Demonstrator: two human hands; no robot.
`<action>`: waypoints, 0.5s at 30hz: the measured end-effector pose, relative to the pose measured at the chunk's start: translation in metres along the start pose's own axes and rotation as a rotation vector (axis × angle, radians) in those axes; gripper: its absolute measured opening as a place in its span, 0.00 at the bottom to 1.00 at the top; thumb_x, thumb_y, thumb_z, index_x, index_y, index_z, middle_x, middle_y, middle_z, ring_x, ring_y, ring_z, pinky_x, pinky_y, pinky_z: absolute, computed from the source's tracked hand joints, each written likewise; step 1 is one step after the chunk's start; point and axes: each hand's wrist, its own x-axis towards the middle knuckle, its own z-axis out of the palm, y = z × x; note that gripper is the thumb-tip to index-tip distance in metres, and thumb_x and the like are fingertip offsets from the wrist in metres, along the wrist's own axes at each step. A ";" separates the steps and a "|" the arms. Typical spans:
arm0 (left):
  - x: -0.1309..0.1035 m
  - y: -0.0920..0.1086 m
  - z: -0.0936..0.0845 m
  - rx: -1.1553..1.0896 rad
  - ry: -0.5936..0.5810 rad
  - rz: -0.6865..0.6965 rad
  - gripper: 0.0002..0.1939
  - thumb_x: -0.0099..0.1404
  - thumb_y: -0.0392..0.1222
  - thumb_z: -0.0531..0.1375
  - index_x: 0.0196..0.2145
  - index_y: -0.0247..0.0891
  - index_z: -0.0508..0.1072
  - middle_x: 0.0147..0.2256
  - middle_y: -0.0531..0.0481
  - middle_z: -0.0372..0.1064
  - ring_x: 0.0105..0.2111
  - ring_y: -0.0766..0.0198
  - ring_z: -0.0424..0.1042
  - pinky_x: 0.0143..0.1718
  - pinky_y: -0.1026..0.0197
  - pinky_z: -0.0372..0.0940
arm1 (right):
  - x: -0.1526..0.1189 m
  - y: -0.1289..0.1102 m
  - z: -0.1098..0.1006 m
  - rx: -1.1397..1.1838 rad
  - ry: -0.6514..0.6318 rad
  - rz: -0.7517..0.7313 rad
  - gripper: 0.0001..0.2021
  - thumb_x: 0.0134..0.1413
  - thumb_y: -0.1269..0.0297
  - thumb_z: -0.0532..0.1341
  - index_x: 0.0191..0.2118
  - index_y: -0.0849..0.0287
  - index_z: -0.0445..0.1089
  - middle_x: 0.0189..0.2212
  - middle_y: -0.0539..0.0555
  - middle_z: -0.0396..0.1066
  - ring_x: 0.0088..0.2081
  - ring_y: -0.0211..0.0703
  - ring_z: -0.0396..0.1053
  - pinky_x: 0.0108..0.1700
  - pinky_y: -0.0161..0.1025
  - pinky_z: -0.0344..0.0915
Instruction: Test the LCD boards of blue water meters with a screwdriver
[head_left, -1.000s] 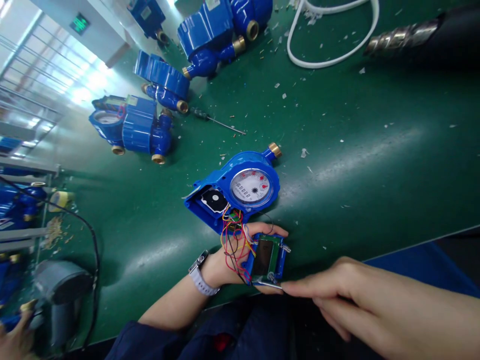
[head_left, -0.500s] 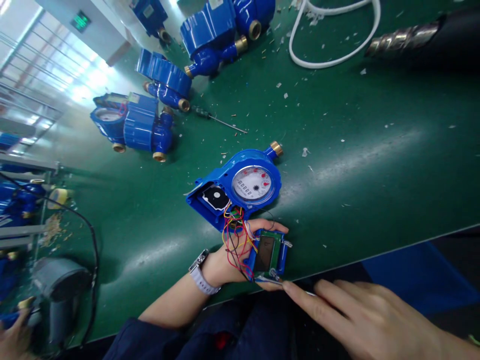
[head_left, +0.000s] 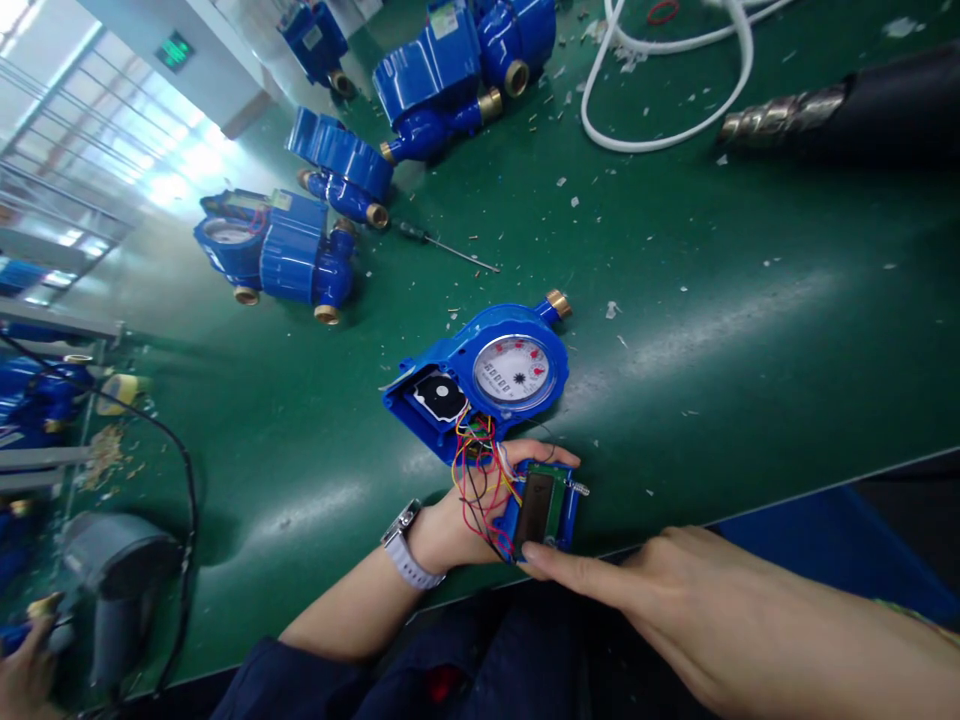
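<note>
My left hand, wearing a watch, is closed around a small LCD display module in a blue frame. A short coiled spring sticks out at the module's right side. Red, yellow, black and white wires run from it into the open compartment of a blue water meter lying on the bench just beyond. My right hand reaches in from the right, its index fingertip at the module's near lower corner. Its other fingers are curled and mostly hidden, and whatever they hold cannot be seen.
More blue water meters stand at the upper left, near a thin screwdriver. A heat gun and white cable lie at the upper right. Another grey tool, a black cord and another person's hand are at left.
My right index finger has moved left onto the module's corner. The thin metal piece seen under that finger before is out of sight. The left hand still holds the module.
</note>
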 end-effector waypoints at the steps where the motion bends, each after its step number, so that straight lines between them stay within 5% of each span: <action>1: 0.000 0.000 0.000 -0.011 0.000 -0.009 0.41 0.48 0.46 0.76 0.57 0.47 0.65 0.55 0.42 0.70 0.52 0.50 0.73 0.56 0.48 0.67 | 0.000 -0.003 0.004 -0.006 0.017 0.019 0.44 0.43 0.83 0.52 0.69 0.51 0.55 0.29 0.50 0.72 0.25 0.43 0.71 0.29 0.36 0.64; 8: -0.003 -0.003 0.003 -0.029 0.011 0.068 0.40 0.54 0.40 0.73 0.60 0.52 0.60 0.57 0.45 0.68 0.56 0.53 0.70 0.59 0.46 0.65 | -0.007 -0.020 0.038 0.077 0.095 0.153 0.43 0.42 0.82 0.51 0.69 0.54 0.57 0.29 0.50 0.74 0.25 0.41 0.71 0.29 0.33 0.67; 15: -0.006 -0.009 0.005 -0.005 0.048 0.077 0.43 0.51 0.45 0.74 0.60 0.51 0.59 0.57 0.43 0.68 0.54 0.52 0.72 0.56 0.46 0.67 | -0.009 -0.028 0.047 0.279 0.133 0.250 0.41 0.47 0.82 0.50 0.69 0.54 0.56 0.29 0.49 0.75 0.26 0.40 0.73 0.32 0.31 0.71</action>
